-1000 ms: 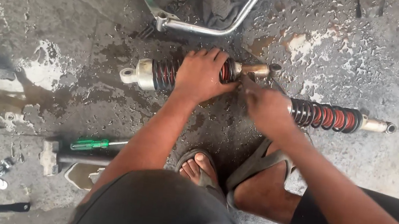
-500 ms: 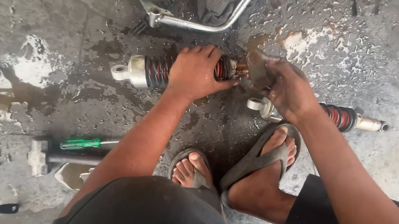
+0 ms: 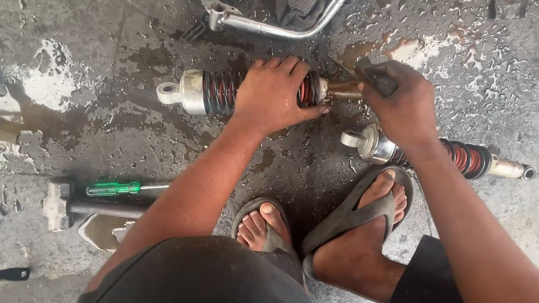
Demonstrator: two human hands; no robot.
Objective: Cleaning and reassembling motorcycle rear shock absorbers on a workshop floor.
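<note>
Hands on ribbed red-coil shock

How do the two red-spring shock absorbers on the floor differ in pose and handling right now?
The upper shock absorber is gripped around its spring by the left hand; the lower shock absorber lies free, partly hidden under the right forearm. The right hand holds a dark tool at the upper one's end, not the lower's. Both have red coils and lie on wet concrete.
</note>
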